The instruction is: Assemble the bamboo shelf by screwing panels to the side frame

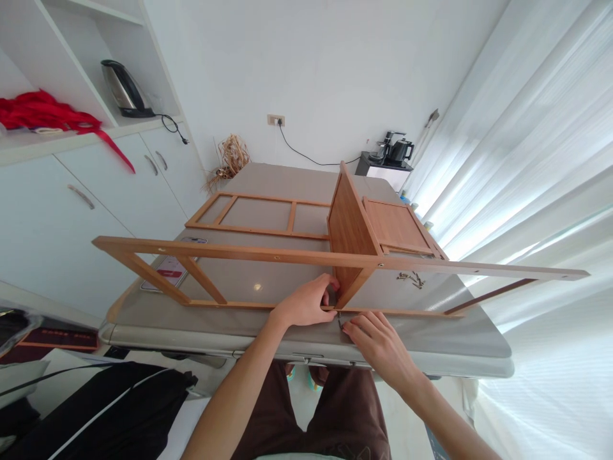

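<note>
A long wooden ladder-like frame [249, 253] stands on its edge along the near side of the table. A wooden panel [349, 223] meets it at a right angle and reaches towards the back. My left hand [306, 301] is closed around the frame's lower rail, beside the panel's bottom corner, with some fingertips hidden behind the wood. In the fingers of my right hand [383, 342] is a small dark hex key [340, 322], its upper end at the outer face of the lower rail. Several screws [412, 279] lie loose on the tabletop behind the frame, to the right.
Another wooden frame [258, 231] lies flat at the back left of the table [297, 177]. More wooden panels [400, 225] lie at the right. A paper sheet [167, 273] and a phone-like object [194, 240] are at the left. White curtains [550, 191] hang close on the right.
</note>
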A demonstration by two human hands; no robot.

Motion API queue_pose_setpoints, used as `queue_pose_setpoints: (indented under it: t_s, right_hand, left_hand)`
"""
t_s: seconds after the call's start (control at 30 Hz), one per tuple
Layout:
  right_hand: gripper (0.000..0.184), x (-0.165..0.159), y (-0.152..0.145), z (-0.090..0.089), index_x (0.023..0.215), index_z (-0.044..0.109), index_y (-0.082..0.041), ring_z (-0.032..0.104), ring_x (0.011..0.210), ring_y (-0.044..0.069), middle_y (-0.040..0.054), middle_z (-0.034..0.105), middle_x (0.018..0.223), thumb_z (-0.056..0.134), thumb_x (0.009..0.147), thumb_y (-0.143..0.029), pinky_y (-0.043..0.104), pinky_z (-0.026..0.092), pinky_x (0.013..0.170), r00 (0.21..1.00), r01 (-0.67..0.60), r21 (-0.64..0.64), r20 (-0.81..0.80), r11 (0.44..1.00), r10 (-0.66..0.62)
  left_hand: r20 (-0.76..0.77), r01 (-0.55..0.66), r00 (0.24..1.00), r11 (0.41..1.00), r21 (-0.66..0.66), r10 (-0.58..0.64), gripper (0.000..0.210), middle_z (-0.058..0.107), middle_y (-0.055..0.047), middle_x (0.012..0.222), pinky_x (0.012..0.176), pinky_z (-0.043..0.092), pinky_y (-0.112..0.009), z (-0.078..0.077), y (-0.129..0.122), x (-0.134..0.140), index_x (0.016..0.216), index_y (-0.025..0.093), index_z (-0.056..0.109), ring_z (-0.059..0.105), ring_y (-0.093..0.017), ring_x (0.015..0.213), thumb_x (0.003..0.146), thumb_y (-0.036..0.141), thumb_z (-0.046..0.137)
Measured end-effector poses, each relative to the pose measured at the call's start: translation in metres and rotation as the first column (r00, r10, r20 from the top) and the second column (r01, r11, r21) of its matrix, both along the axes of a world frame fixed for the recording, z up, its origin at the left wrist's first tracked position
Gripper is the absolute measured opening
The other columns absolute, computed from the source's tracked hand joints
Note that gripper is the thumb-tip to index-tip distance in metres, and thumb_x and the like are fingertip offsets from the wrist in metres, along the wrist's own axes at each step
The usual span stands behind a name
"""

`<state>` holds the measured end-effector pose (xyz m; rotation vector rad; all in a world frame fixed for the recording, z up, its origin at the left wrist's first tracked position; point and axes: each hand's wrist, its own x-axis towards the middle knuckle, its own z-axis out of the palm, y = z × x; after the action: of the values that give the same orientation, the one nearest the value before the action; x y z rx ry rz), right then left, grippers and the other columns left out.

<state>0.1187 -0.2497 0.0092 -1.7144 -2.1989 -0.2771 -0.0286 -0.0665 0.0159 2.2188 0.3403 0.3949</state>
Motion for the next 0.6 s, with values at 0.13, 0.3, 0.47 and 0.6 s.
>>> queue_pose_setpoints:
  t_s: [0.13, 0.3, 0.47, 0.6]
  right_hand:
    - [0.018, -0.004, -0.008, 0.005, 0.106, 0.061, -0.016, 0.054, 0.092, 0.020, 0.0087, 0.062, 0.099, 0.044, 0.099, -0.014, 0.036, 0.043, 0.084, 0.999, -0.007, -0.024, -0.036, 1.000, 0.006]
    - [0.025, -0.006, -0.015, 0.007, 0.114, 0.058, -0.016, 0.050, 0.083, 0.020, 0.0087, 0.060, 0.094, 0.040, 0.098, -0.009, 0.034, 0.043, 0.075, 0.999, 0.031, -0.002, -0.037, 1.000, -0.031]
    - [0.015, -0.007, -0.011, -0.002, 0.105, 0.059, -0.016, 0.049, 0.085, 0.020, 0.0080, 0.057, 0.095, 0.046, 0.098, -0.013, 0.034, 0.043, 0.077, 0.995, 0.068, -0.022, -0.074, 0.997, -0.070]
    - [0.015, -0.009, -0.005, -0.007, 0.104, 0.059, -0.018, 0.050, 0.085, 0.019, 0.0076, 0.057, 0.095, 0.045, 0.099, -0.014, 0.034, 0.044, 0.077, 0.994, 0.059, -0.025, -0.092, 0.998, -0.061]
  left_hand:
    - [-0.008, -0.004, 1.000, 1.000, -0.004, 0.004, 0.045, 0.060, 0.001, 0.098, 0.072, 0.047, -0.028, 0.003, -0.001, 0.000, 0.111, 0.023, 0.049, 0.058, -0.014, 0.075, 0.072, 0.023, 0.071]
    - [-0.043, -0.004, 0.999, 1.000, -0.027, 0.003, 0.044, 0.059, 0.003, 0.088, 0.074, 0.047, -0.029, 0.008, -0.002, -0.001, 0.111, 0.023, 0.049, 0.059, -0.015, 0.074, 0.073, 0.025, 0.070]
    - [-0.045, 0.005, 0.999, 1.000, -0.025, -0.006, 0.044, 0.059, 0.002, 0.090, 0.073, 0.047, -0.028, 0.009, -0.002, -0.002, 0.111, 0.023, 0.049, 0.058, -0.014, 0.074, 0.073, 0.024, 0.070]
    - [-0.037, -0.001, 0.999, 1.000, -0.014, 0.000, 0.045, 0.059, 0.001, 0.092, 0.071, 0.046, -0.028, 0.006, -0.002, -0.002, 0.112, 0.023, 0.049, 0.058, -0.014, 0.074, 0.072, 0.022, 0.070]
